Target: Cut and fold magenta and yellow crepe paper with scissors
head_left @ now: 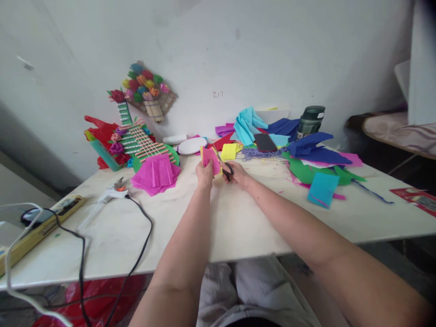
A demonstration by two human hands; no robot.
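Observation:
My left hand (205,173) grips a small stack of pink and yellow crepe paper (210,159), held upright above the white table. In my right hand (238,174) is a pair of scissors (227,170) with black handles. The blades point up and left, at the right edge of the stack; whether they are cutting into it I cannot tell. Left of my hands lies a pile of magenta paper pieces (157,176). A yellow paper piece (230,151) rests just beyond the scissors.
A glue gun (116,193) with a black cord lies at left near a power strip (47,225). Behind stands a flower-decorated paper guitar (131,136). Coloured paper (250,125), a phone (265,142), a dark green bottle (310,121) and a blue paper piece (323,190) are at right.

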